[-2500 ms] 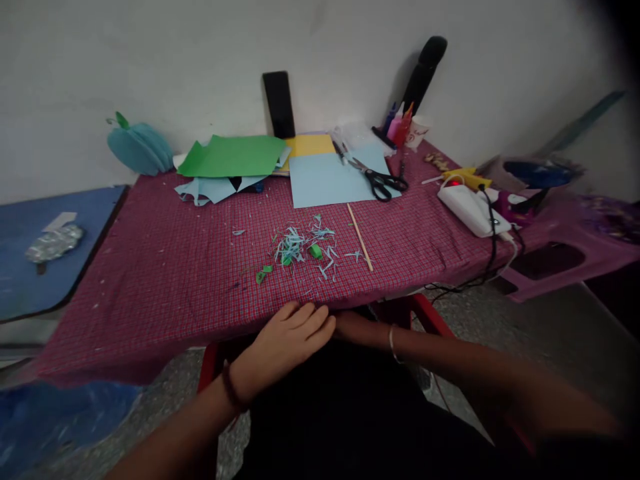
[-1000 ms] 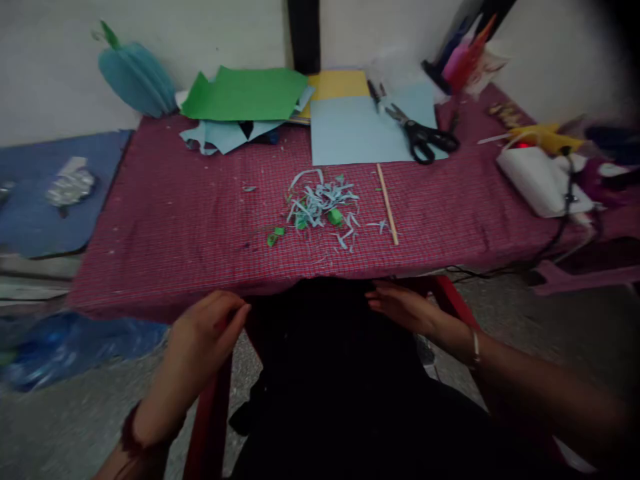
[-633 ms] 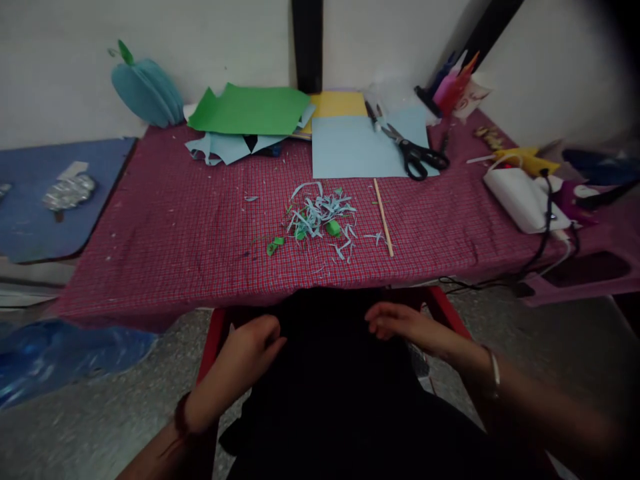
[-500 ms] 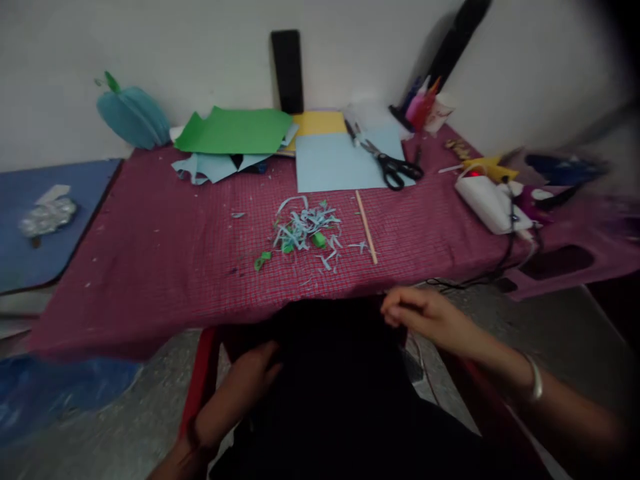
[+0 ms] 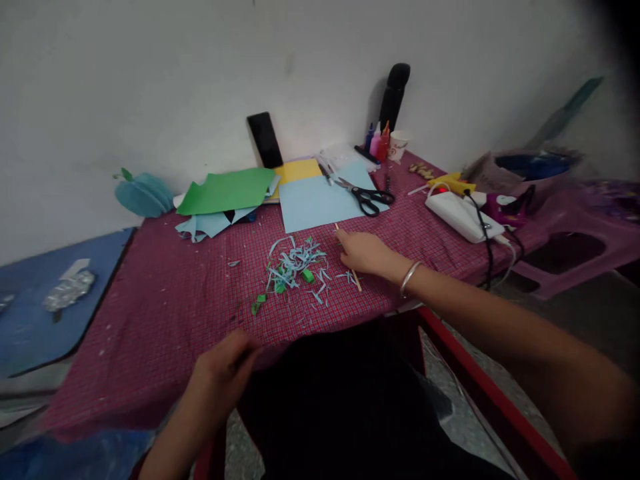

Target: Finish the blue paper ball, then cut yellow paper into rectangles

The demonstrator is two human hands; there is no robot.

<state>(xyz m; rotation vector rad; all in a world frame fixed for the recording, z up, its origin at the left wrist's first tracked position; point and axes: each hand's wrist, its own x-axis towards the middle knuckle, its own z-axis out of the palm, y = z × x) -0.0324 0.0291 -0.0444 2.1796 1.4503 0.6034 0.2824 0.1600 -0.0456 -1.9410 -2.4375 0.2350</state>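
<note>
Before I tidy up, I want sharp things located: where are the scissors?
In the head view, the black-handled scissors lie right of centre, mostly on the light blue sheet, beyond the right hand.

The right hand (image 5: 367,253) covers part of the thin stick (image 5: 357,281) beside the paper shreds (image 5: 295,260).

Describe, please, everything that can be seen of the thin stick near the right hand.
The thin stick is straight, pale and looks wooden. It slants across the checked tablecloth, right of the heap of paper shreds, with a few shreds near its lower end. The right hand covers its middle; whether it grips the stick is unclear.
</note>
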